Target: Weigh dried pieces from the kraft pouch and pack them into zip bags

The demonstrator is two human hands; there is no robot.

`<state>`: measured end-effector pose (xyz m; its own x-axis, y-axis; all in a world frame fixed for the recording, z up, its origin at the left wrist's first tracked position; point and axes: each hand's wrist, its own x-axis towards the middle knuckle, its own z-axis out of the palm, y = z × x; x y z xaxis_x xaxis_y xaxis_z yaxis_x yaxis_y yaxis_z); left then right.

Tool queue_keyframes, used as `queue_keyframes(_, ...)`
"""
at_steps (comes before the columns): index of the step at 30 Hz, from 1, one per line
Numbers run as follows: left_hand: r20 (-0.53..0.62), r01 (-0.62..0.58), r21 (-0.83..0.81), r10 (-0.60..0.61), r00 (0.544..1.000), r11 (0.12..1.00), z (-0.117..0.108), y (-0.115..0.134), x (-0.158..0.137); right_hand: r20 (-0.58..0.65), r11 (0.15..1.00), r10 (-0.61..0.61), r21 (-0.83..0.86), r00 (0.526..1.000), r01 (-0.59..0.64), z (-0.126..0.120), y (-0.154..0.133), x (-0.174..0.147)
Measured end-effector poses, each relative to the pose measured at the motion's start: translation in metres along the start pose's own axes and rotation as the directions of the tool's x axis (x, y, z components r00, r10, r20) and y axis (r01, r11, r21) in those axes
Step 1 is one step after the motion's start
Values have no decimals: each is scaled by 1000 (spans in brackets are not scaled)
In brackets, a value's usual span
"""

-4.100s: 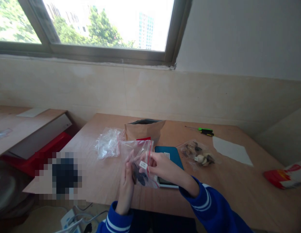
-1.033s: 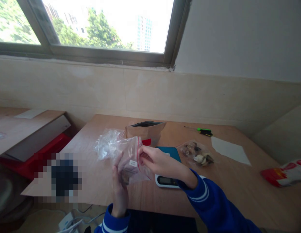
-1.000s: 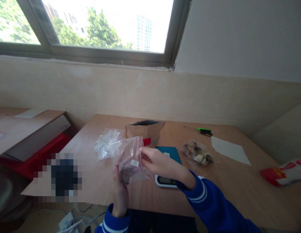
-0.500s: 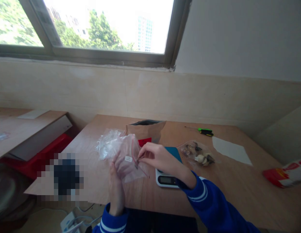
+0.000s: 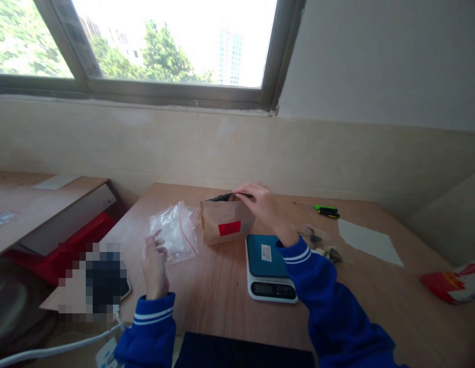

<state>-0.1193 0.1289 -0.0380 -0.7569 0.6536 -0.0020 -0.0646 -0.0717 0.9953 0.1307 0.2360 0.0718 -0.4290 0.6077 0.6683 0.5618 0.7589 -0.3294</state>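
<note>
A brown kraft paper pouch (image 5: 210,225) with a red label stands upright, its dark-lined mouth open at the top. My right hand (image 5: 262,204) is at the right side of that mouth, thumb and fingers closed on the rim; part of the grip is hidden. To the left, a pile of clear zip bags (image 5: 176,232) lies flat, the top one with a red seal line. My left hand (image 5: 155,266) is at the near left edge of these bags, fingers loosely bent and apart, holding nothing. A kitchen scale (image 5: 266,260) with a blue plate sits below my right forearm.
Clear bags with dark and pale pieces (image 5: 329,251) lie partly behind my right sleeve. Beyond are screwdrivers (image 5: 327,210), a white paper sheet (image 5: 370,241) and a red-and-white packet (image 5: 452,281). A white cable (image 5: 69,348) runs at lower left.
The labelled clear bag has left my hands and a clear bag rests on the pile. My right hand has moved up to the pouch's mouth; my left hand has moved left.
</note>
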Motion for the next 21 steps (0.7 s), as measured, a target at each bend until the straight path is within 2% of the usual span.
queue_keyframes(2, -27, -12, 221, 19, 999, 975, 7, -1, 21, 51, 999, -30, 39, 998, 28, -3, -2, -7)
queue_keyframes(4, -66, 3, 337, 21, 998, 941, 14, -2, 36, 43, 997, -17, 81, 999, 14, -13, -3, -15)
queue_keyframes(7, -154, 7, 465, 73, 985, 885, 20, 0, 41, -7, 991, 76, 113, 997, -74, -34, 6, -33)
queue_keyframes(9, -145, -64, 571, 178, 973, 818, 20, 2, 34, -24, 982, 177, 66, 984, -175, -47, 25, -55)
queue_keyframes(11, -9, -212, 675, 295, 955, 707, 17, 1, 26, -17, 953, 300, -50, 954, -300, -56, 53, -86)
queue_keyframes(13, 214, -364, 731, 313, 925, 577, 15, -5, 23, 26, 864, 455, -257, 890, -434, -60, 83, -126)
queue_keyframes(15, 392, -436, 743, 198, 898, 508, 15, -16, 27, 80, 717, 619, -462, 781, -521, -59, 107, -168)
queue_keyframes(17, 459, -433, 755, 75, 885, 492, 16, -28, 34, 79, 597, 724, -568, 685, -566, -54, 122, -206)
queue_keyframes(18, 466, -425, 757, 46, 884, 495, 17, -33, 37, 77, 577, 740, -583, 669, -572, -52, 127, -222)
queue_keyframes(21, 454, -421, 748, 67, 888, 512, 16, -33, 38, 34, 608, 700, -552, 713, -571, -48, 130, -252)
